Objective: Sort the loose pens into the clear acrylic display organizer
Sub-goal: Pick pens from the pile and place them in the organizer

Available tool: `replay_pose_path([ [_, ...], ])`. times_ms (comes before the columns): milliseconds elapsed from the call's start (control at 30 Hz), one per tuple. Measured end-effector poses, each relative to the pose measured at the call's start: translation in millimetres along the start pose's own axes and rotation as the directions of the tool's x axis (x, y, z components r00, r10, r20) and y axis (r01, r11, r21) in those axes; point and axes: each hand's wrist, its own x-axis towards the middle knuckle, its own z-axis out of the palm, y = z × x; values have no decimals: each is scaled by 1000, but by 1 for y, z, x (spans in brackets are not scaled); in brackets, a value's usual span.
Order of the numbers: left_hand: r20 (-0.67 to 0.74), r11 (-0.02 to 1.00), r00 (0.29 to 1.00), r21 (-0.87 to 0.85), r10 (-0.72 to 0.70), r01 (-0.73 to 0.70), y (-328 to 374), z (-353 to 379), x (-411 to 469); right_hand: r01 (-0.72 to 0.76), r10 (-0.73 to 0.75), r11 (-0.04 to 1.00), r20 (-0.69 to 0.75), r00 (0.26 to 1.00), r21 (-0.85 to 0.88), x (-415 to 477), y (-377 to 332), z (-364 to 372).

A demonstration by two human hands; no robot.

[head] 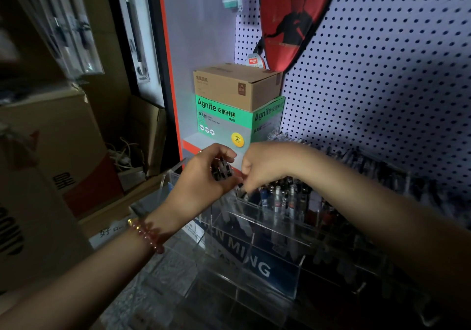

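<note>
Pegboard wall [382, 74] and stacked boxes, a green box [221, 115] under a cardboard box [229, 85], back a dim shop corner where a person is sorting pens. The left hand [204, 176], a beaded bracelet [147, 235] on its wrist, grasps a bundle of pens [222, 170] above the clear organizer [277, 273], which stands on a speckled tabletop [165, 266]. Just beside it, the right hand [260, 166] has its fingers curled and appears to pinch a single pen [243, 192], tip down, over a rear compartment at the organizer's left end. The view is blurred there, so whether the pen already touches the acrylic cannot be told. Standing pens [280, 197] fill the back row to the right, while the front compartments look mostly bare. The step in hand seems to be dropping one pen into its slot. Next, the right hand would likely need to let go and draw another from the bundle.
</note>
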Motion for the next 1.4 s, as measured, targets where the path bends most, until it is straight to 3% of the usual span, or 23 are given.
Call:
replay_pose_path([
  [200, 102, 994, 991, -64, -82, 88, -1, -2, -3, 35, 31, 923, -163, 986, 383, 4, 10, 2],
  [367, 69, 989, 990, -74, -125, 130, 2, 6, -5, 55, 113, 838, -270, 956, 543, 10, 7, 2],
  [500, 35, 990, 991, -53, -127, 129, -2, 12, -6, 14, 89, 690, -104, 991, 724, 10, -1, 6],
  [567, 20, 991, 992, -39, -128, 129, -2, 12, -7, 27, 32, 711, -71, 997, 702, 6, -1, 5],
  [667, 19, 988, 991, -81, -133, 134, -1, 13, -6, 77, -43, 850, -77, 996, 521, 0, 5, 0],
  [767, 28, 988, 994, -111, -107, 110, 2, 13, -6, 79, -43, 914, -99, 994, 399, -2, 9, 1],
  [1100, -3, 996, 1000, -85, -12, 12, 1, 9, 0, 195, -83, 882, -266, 960, 429, 5, 12, 12],
  [1400, -22, 996, 1000, -86, 8, -10, 2, 11, 4, 139, -46, 828, -182, 982, 544, 10, 18, 8],
])
